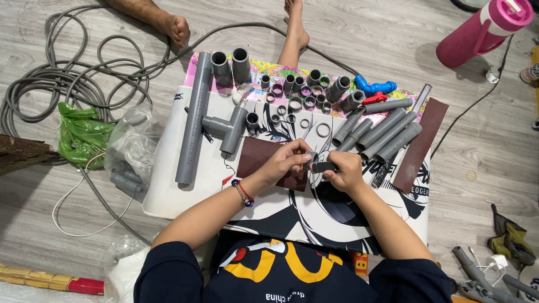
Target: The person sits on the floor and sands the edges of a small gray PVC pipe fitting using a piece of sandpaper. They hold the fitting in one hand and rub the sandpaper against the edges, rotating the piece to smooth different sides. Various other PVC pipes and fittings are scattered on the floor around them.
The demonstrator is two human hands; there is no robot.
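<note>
My left hand (287, 161) pinches a small grey ring-shaped pipe piece (310, 159) between thumb and fingers. My right hand (343, 171) grips a short grey tool or pipe stub (322, 166) pressed against that piece. Both hands hover over a brown sheet of sandpaper (255, 157) lying on a white printed board (185, 196). A beaded bracelet circles my left wrist.
Grey pipes: a long one (193, 118), a tee (227, 128), several angled lengths (384, 132) and small couplings (303, 92). A blue valve (375, 87), a second brown strip (418, 143), a hose coil (67, 73), a green bag (81, 134), a pink bottle (483, 31). Another person's bare feet (177, 25) rest beyond the board.
</note>
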